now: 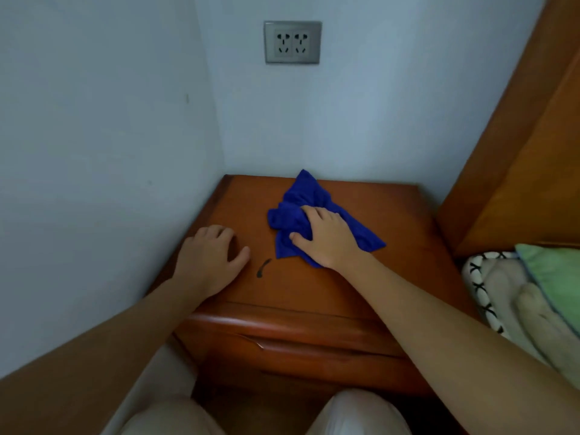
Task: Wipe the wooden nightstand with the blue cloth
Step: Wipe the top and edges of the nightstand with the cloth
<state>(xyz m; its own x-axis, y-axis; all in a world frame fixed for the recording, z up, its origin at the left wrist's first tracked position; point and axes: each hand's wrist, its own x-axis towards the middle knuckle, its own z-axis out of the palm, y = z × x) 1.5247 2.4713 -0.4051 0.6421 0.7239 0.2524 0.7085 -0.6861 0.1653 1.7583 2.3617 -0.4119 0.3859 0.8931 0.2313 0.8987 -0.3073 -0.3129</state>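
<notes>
The wooden nightstand (392, 221) stands in a corner, its reddish-brown top facing me. A crumpled blue cloth (301, 199) lies on the middle of the top. My right hand (326, 237) presses down on the cloth, fingers curled into its folds. My left hand (208, 259) rests flat on the left part of the top, fingers spread and slightly bent, holding nothing. A small dark mark (263, 268) sits on the wood between my hands, just left of the cloth's near corner.
Pale walls close in behind and to the left of the nightstand, with a double wall socket (292, 42) above. A wooden headboard (527, 158) and bedding with a green pillow (555, 277) lie to the right. A drawer front (298, 346) shows below; my knees are at the bottom.
</notes>
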